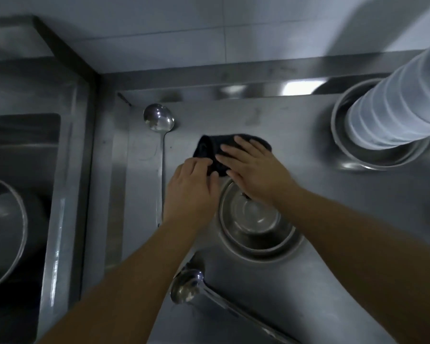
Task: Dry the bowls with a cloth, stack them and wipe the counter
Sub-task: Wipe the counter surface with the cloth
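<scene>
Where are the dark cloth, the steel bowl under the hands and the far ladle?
dark cloth (210,150): head view, on its bare left part.
steel bowl (252,219): head view, on its inner bottom.
far ladle (158,117): head view, on its scoop.

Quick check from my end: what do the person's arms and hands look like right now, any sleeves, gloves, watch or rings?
Both arms are bare up to the frame's edge: no sleeve shows. The left hand and right hand wear no gloves. No watch, band or ring shows on either wrist or on the fingers in view; the picture is dim and slightly blurred, so a thin ring could go unseen.
</scene>
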Tool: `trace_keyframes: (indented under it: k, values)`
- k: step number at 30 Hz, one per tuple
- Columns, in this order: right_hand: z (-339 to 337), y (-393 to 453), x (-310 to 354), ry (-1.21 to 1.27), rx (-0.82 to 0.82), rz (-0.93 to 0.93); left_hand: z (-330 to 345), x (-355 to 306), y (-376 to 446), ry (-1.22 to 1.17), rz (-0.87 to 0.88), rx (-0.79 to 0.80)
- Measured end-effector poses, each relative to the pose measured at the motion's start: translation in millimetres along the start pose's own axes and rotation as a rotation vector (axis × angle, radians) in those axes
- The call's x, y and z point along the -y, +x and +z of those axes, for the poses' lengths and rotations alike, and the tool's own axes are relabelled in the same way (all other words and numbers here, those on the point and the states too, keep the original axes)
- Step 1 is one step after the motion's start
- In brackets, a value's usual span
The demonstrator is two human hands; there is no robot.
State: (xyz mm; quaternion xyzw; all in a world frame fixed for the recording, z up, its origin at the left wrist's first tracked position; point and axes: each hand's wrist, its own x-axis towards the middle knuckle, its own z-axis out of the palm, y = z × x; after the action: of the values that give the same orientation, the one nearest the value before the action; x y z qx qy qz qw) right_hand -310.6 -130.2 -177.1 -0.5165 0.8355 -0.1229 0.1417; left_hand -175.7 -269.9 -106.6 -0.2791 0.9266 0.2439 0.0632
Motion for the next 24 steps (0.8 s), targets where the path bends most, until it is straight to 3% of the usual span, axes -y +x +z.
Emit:
trace_keyframes:
  k: [2, 7, 9, 11, 16, 18, 20, 24]
  values:
    - [-5, -19, -19, 0.001, -0.061, 0.098, -2, -3, 3, -0.015, 0.011, -0.009]
    - [-27, 30, -30, 0.180, -0.290, 0.881, -1, -1, 5, -0.049, 0.001, 0.014]
    - [-31, 71, -21, 0.281, -0.347, 1.016, -1, 3, 3, -0.061, -0.012, 0.013]
    - [-25, 95, -7, 0.251, -0.356, 0.956, -4, 9, 1, -0.070, -0.029, 0.007]
    - [0, 85, 36, 0.062, -0.169, 0.302, -16, 26, -5, -0.037, -0.067, 0.001]
    - [0, 73, 34, 0.059, -0.108, 0.159, -17, 25, -10, -0.031, -0.070, 0.007]
    - [-1, 56, 24, 0.045, -0.104, 0.145, -17, 20, -16, -0.031, -0.064, 0.007]
    - [-1, -8, -11, 0.072, -0.187, 0.378, -7, 2, -24, -0.027, -0.020, 0.026]
